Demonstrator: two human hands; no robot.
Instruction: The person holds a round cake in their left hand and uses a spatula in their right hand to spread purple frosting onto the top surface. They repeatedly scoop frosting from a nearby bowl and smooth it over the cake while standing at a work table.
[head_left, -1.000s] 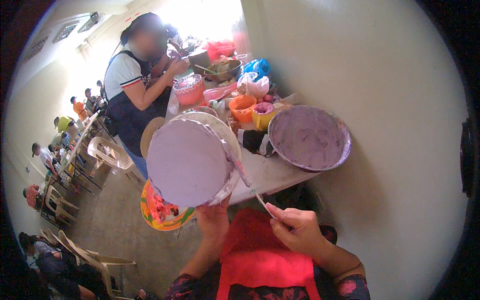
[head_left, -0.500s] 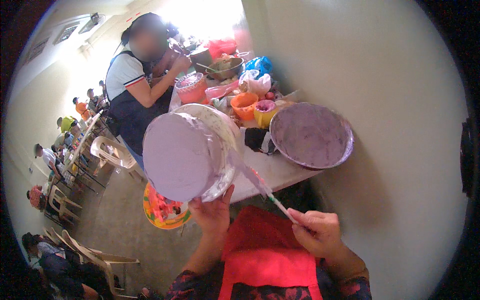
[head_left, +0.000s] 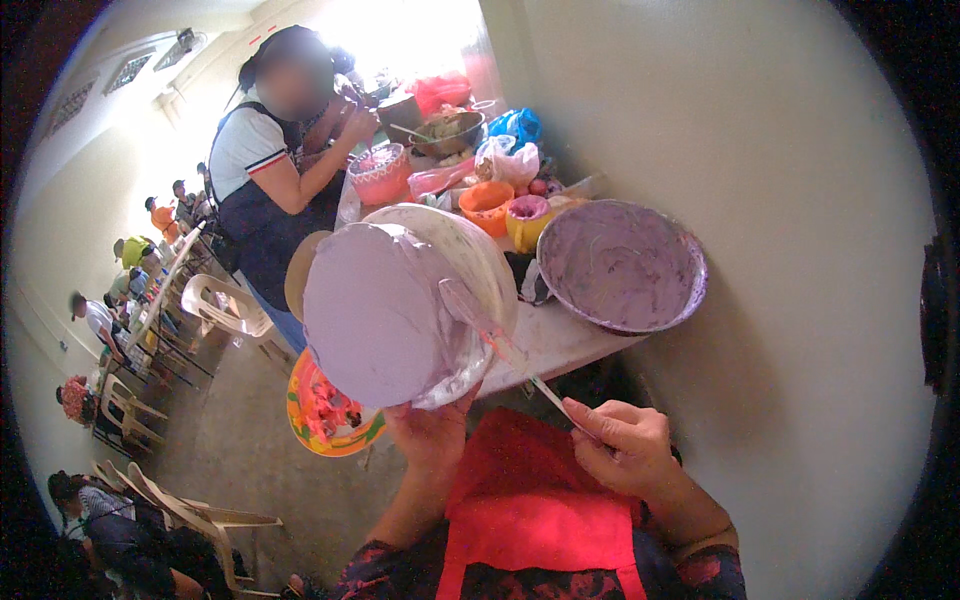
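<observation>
A round cake (head_left: 375,315) coated in smooth lavender icing is tilted so its flat top faces me. My left hand (head_left: 432,432) supports it from below, fingers closed at the shiny silver cake board (head_left: 462,378); the fingertips are partly hidden behind it. In my right hand (head_left: 625,447) the thin handle of an icing spatula (head_left: 490,335) is gripped. The spatula's blade, smeared with purple icing, lies along the right side of the cake, seemingly touching it. Behind the cake shows a whitish round piece (head_left: 490,250), smudged with icing.
A wide bowl (head_left: 625,270) smeared with purple icing stands on the white table (head_left: 585,345), by the wall. Beyond are an orange bowl (head_left: 487,203), a yellow cup (head_left: 527,225) and a pink cake (head_left: 380,178). A co-worker (head_left: 270,170) stands far left, above a colourful basin (head_left: 325,410).
The cake has shifted slightly right, and a tan edge now shows behind its left side. The spatula has moved up and left against the cake's side.
</observation>
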